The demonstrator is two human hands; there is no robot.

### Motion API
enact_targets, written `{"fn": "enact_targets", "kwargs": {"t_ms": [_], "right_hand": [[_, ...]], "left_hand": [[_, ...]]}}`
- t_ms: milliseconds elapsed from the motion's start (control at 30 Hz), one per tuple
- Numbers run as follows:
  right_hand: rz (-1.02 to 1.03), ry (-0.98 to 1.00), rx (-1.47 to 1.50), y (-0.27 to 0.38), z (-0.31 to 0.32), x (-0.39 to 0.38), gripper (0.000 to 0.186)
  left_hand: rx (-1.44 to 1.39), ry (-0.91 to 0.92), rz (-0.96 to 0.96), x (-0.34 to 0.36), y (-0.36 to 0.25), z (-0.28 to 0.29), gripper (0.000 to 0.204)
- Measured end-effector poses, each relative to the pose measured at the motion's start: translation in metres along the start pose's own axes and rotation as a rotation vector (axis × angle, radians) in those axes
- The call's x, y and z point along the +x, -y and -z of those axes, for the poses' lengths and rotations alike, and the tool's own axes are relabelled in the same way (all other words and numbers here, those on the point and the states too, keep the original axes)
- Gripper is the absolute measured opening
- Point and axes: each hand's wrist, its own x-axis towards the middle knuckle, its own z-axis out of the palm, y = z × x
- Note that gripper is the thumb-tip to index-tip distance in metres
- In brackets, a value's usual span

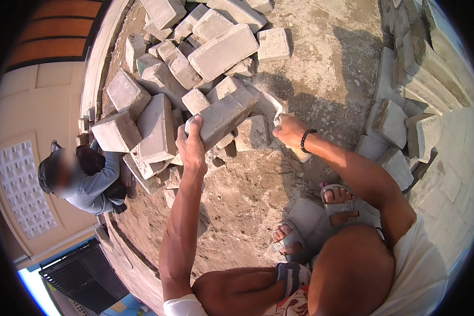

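My left hand point(192, 145) grips the near left end of a long grey block point(225, 117), thumb on top. The block is tilted above a heap of similar blocks point(224, 50). To its right, my right hand point(291, 130) is closed round a trowel point(277, 107), its pale, bent metal part reaching toward the block's far right end. The trowel's blade is seen nearly edge-on, so its shape is unclear. Pale dust shows near that end of the block. A light handle end point(302, 155) sticks out below my right hand. A dark beaded bracelet circles my right wrist.
Rough, dusty ground point(242, 195) lies between the heap and my sandalled feet point(337, 203). Stacked and loose blocks point(392, 124) line the right side. A person point(92, 179) in a grey-blue top crouches at the left, beyond the heap, near a cream wall point(52, 116).
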Motion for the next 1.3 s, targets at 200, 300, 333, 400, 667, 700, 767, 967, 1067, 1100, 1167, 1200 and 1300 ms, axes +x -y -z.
{"fn": "enact_targets", "kwargs": {"t_ms": [200, 300, 333, 400, 667, 700, 767, 967, 1067, 1100, 1167, 1200, 1300], "right_hand": [[0.360, -0.175, 0.248, 0.025, -0.024, -0.060, 0.040], [0.353, -0.087, 0.083, 0.020, -0.035, -0.061, 0.040], [0.329, -0.147, 0.072, 0.004, -0.038, -0.042, 0.040], [0.129, -0.106, 0.006, 0.018, -0.007, -0.025, 0.043], [0.464, -0.086, 0.250, 0.057, -0.023, -0.092, 0.034], [0.494, -0.048, 0.212, 0.065, -0.023, -0.105, 0.034], [0.510, -0.021, 0.140, 0.069, -0.025, -0.106, 0.034], [0.201, -0.013, 0.040, 0.052, 0.016, -0.041, 0.040], [0.318, -0.091, 0.116, 0.072, 0.018, -0.069, 0.038], [0.412, -0.057, 0.144, 0.080, 0.012, -0.083, 0.037], [0.522, 0.006, 0.125, 0.083, -0.008, -0.097, 0.036], [0.540, 0.037, 0.079, 0.078, -0.021, -0.093, 0.036], [0.417, -0.022, 0.064, 0.051, -0.025, -0.049, 0.044]], "left_hand": [[0.011, -0.028, -0.009, 0.003, 0.009, 0.009, 0.065], [0.036, -0.081, -0.094, 0.004, 0.009, 0.002, 0.066], [0.059, -0.071, -0.107, 0.004, 0.005, -0.003, 0.066], [0.082, -0.083, -0.111, 0.004, 0.005, 0.000, 0.068], [-0.036, -0.011, 0.057, 0.021, 0.036, 0.020, 0.062], [-0.069, 0.033, 0.039, 0.019, 0.032, 0.017, 0.061], [-0.111, 0.096, 0.067, 0.018, 0.028, 0.019, 0.059], [0.061, 0.034, -0.010, 0.030, 0.038, 0.018, 0.062], [0.096, 0.016, -0.022, 0.034, 0.042, 0.020, 0.061], [0.103, 0.016, -0.022, 0.033, 0.042, 0.020, 0.061], [0.114, 0.035, -0.032, 0.034, 0.041, 0.017, 0.060], [0.123, 0.043, -0.039, 0.035, 0.040, 0.017, 0.060], [0.168, 0.013, -0.061, 0.032, 0.038, 0.011, 0.059]]}}
